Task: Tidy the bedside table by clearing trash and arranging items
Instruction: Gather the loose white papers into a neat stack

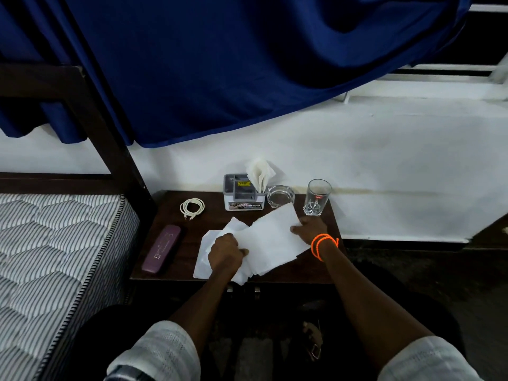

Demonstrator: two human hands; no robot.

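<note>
Several white paper tissues [270, 239] lie spread over the middle of the dark wooden bedside table [176, 218]. My left hand [225, 253] grips their near left part, fingers closed on the paper. My right hand [309, 228], with an orange cord on its wrist, holds their far right edge. Behind the tissues stand a grey organiser box [243, 198] with folded napkins [259, 171] sticking out, a glass ashtray [280, 196] and an empty drinking glass [316, 198]. A coiled white cable [192, 208] and a purple case [162, 248] lie on the table's left side.
A striped mattress [55, 243] and dark bed frame [110, 138] adjoin the table on the left. A blue curtain [233, 64] hangs above against the white wall [384, 160]. Dark floor lies to the right and below.
</note>
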